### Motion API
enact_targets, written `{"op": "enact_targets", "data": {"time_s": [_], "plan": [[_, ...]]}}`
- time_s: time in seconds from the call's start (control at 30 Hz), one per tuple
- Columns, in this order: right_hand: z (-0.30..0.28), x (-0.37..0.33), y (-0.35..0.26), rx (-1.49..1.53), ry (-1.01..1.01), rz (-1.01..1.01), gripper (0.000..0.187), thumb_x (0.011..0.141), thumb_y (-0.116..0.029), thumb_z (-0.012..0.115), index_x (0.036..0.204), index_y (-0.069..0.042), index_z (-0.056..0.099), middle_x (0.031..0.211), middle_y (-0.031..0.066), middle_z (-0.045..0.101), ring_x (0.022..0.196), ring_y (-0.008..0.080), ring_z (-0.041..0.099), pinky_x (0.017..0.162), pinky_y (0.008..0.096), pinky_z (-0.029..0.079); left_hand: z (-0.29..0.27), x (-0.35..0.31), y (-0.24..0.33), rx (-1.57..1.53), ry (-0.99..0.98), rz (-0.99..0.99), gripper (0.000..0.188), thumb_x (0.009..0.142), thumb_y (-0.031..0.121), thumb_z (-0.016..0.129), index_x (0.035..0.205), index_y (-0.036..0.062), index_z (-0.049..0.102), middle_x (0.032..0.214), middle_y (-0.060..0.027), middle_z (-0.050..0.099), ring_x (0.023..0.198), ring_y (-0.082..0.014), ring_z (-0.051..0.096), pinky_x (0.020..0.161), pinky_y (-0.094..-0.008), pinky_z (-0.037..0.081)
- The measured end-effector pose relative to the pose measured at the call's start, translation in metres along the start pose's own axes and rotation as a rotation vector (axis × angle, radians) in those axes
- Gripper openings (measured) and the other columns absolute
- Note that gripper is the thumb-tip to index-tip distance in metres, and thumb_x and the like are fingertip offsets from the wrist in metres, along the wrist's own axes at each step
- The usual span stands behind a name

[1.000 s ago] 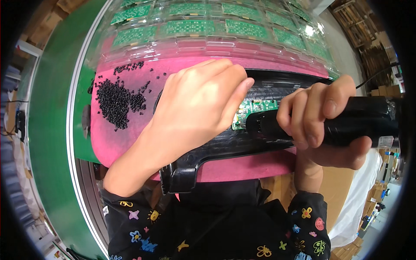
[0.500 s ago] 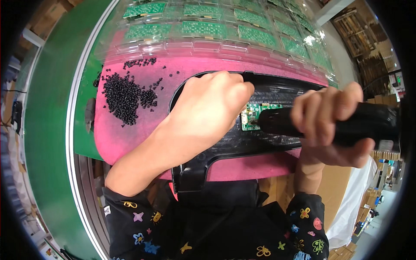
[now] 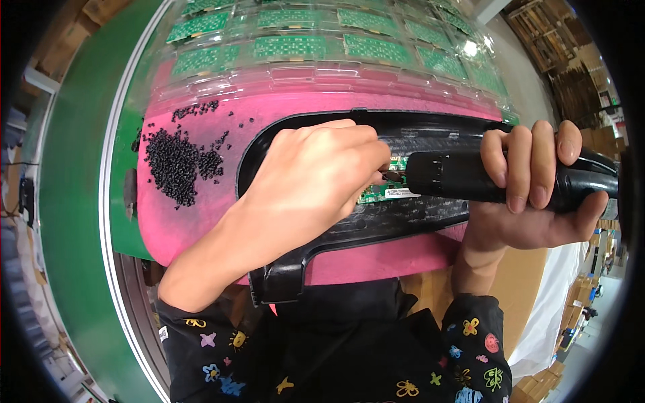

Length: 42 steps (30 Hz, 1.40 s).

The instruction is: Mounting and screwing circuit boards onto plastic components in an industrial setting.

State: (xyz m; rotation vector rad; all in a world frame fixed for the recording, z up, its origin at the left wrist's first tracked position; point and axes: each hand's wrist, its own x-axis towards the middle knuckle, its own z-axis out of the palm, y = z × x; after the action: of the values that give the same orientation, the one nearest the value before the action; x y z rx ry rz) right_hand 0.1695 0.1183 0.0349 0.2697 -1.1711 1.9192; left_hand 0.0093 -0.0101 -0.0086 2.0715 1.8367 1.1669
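My right hand is wrapped round a black power screwdriver, which lies nearly level with its nose toward the left. At that nose, over a green circuit board, the fingers of my left hand are pinched together by a small dark tip. Whatever they hold there is too small to make out. The board sits inside a long black plastic housing, partly hidden by my left hand and the screwdriver. To the left lies a pile of small black screws.
A pink mat lies under the housing and screws. Behind it, clear plastic trays hold several green circuit boards. On the left runs a green surface with a pale metal edge. A cardboard box stands at the lower right.
My left fingertips have come to the screwdriver's nose, which stood apart from them before. My right hand has shifted its hold and turned the screwdriver. The whole view has shifted slightly.
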Motion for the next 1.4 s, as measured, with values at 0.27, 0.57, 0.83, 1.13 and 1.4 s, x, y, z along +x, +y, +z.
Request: {"op": "enact_targets", "data": {"time_s": [0.27, 0.57, 0.83, 1.13, 1.4], "plan": [[-0.01, -0.001, 0.006, -0.085, -0.066, 0.052, 0.044, 0.085, -0.052, 0.061, 0.098, -0.012, 0.051, 0.063, -0.0061, 0.049, 0.049, 0.0055, 0.045, 0.057, 0.0249, 0.036, 0.001, 0.004, -0.001, 0.09, 0.034, 0.148, 0.02, 0.065, -0.003, 0.071, 0.083, 0.0006, 0.062, 0.076, -0.009, 0.061, 0.073, -0.0274, 0.063, 0.06, -0.035, 0.051], [-0.001, -0.006, 0.026, -0.221, 0.088, 0.039, 0.052, 0.087, -0.058, 0.054, 0.103, -0.009, 0.052, 0.064, -0.0028, 0.046, 0.049, 0.0085, 0.04, 0.056, 0.027, 0.034, -0.006, 0.003, -0.004, 0.208, 0.264, -0.066, 0.011, 0.074, -0.001, 0.071, 0.084, 0.0005, 0.066, 0.076, -0.0115, 0.064, 0.069, -0.0286, 0.064, 0.062, -0.0348, 0.05], [-0.002, -0.001, 0.039, -0.233, 0.0, 0.12, 0.047, 0.091, -0.053, 0.05, 0.102, -0.007, 0.05, 0.064, -0.0022, 0.045, 0.05, 0.0088, 0.04, 0.055, 0.0268, 0.034, -0.008, -0.002, 0.0, 0.245, 0.155, -0.217, 0.011, 0.08, 0.012, 0.069, 0.083, 0.0024, 0.065, 0.078, -0.0101, 0.062, 0.072, -0.0314, 0.062, 0.061, -0.0386, 0.048], [0.018, 0.026, 0.052, -0.558, -0.183, 0.247, 0.039, 0.089, -0.043, 0.053, 0.092, -0.005, 0.046, 0.057, -0.0013, 0.04, 0.043, 0.0084, 0.034, 0.046, 0.0249, 0.03, -0.011, -0.007, -0.001, 0.311, 0.0, -0.282, 0.009, 0.08, 0.009, 0.066, 0.088, 0.0045, 0.067, 0.083, -0.0117, 0.063, 0.08, -0.0345, 0.062, 0.067, -0.0441, 0.049], [0.017, 0.018, 0.053, -0.441, -0.033, 0.264, 0.04, 0.09, -0.046, 0.051, 0.093, -0.006, 0.048, 0.059, -0.0018, 0.042, 0.045, 0.0086, 0.034, 0.049, 0.0256, 0.031, -0.01, -0.01, -0.003, 0.232, -0.113, -0.291, 0.011, 0.08, 0.012, 0.066, 0.086, 0.0028, 0.067, 0.081, -0.0129, 0.063, 0.079, -0.0357, 0.062, 0.068, -0.0449, 0.05]]}}
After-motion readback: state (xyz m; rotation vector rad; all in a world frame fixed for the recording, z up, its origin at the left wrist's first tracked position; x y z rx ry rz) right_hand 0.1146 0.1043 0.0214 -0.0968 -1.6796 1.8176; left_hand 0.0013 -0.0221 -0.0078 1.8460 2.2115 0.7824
